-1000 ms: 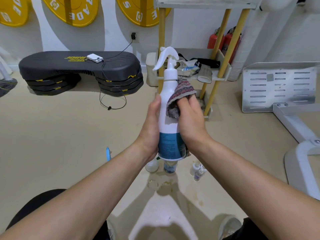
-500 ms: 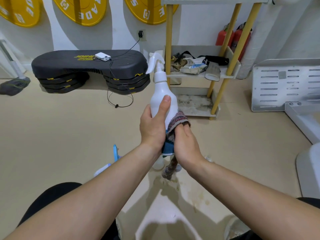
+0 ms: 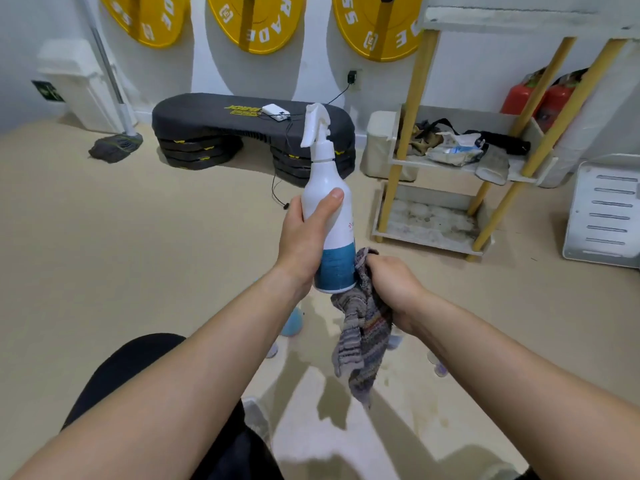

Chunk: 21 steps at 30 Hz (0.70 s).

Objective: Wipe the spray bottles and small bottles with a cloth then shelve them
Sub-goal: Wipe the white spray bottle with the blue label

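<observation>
My left hand (image 3: 304,237) grips a white spray bottle (image 3: 327,188) with a teal band, held upright in front of me, trigger nozzle pointing left. Beside the bottle's base, my right hand (image 3: 391,282) clutches a striped grey cloth (image 3: 363,341) that hangs down below the fist. A small bottle (image 3: 440,367) stands on the floor under my right forearm; other bottles below my arms are mostly hidden. The wooden-legged shelf (image 3: 433,237) stands at the right, its bottom tier dusty, its middle tier holding rags and bags.
A black aerobic step (image 3: 242,133) with a white device and cable sits ahead. A mop (image 3: 116,147) and white bin (image 3: 76,84) are at the left wall. Red extinguishers (image 3: 540,98) stand behind the shelf. A white metal panel (image 3: 606,213) leans at the right.
My right hand with the cloth has slid down from the bottle's upper body to its base. My view has shifted left and the bottle now stands further from the shelf.
</observation>
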Motion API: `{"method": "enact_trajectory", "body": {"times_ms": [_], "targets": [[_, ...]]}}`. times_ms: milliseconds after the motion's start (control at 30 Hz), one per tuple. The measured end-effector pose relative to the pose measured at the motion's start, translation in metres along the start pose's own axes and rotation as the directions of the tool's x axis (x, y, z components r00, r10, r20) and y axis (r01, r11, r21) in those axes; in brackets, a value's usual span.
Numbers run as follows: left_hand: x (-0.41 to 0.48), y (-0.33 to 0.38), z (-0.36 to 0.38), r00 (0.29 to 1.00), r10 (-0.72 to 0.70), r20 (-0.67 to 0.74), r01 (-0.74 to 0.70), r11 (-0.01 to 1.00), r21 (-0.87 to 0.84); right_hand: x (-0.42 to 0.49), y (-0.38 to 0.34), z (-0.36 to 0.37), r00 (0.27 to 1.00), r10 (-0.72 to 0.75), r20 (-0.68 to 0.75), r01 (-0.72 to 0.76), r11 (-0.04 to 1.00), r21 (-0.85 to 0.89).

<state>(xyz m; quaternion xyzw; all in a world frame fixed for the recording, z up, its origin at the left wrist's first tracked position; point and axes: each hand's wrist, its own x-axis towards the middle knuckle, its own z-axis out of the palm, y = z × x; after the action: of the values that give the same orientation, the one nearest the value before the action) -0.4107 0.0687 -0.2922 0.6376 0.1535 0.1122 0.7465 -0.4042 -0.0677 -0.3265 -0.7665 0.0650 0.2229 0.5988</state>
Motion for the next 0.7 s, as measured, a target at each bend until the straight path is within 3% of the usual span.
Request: {"method": "enact_trajectory", "body": {"times_ms": [100, 233, 400, 533, 700], "targets": [[0.007, 0.003, -0.036, 0.998, 0.019, -0.060, -0.014, 0.996, 0.086, 0.009, -0.006, 0.030, 0.997, -0.052, -0.051, 0.044, 0.987, -0.153], [0.022, 0.004, -0.087, 0.988, 0.010, -0.155, 0.022, 0.979, 0.201, 0.025, -0.019, 0.074, 0.998, -0.049, 0.037, 0.058, 0.957, -0.283], [0.039, -0.015, -0.125, 0.961, -0.026, -0.274, 0.088, 0.972, 0.217, 0.050, -0.031, 0.130, 0.992, -0.109, 0.069, 0.116, 0.989, -0.097], [0.058, -0.036, -0.152, 0.940, -0.062, -0.335, 0.115, 0.983, 0.140, 0.074, -0.040, 0.166, 0.986, 0.005, 0.164, -0.013, 0.999, 0.045], [0.093, -0.078, -0.180, 0.928, -0.121, -0.353, 0.185, 0.971, 0.154, 0.110, -0.037, 0.196, 0.968, 0.108, 0.226, -0.117, 0.993, 0.025]]}}
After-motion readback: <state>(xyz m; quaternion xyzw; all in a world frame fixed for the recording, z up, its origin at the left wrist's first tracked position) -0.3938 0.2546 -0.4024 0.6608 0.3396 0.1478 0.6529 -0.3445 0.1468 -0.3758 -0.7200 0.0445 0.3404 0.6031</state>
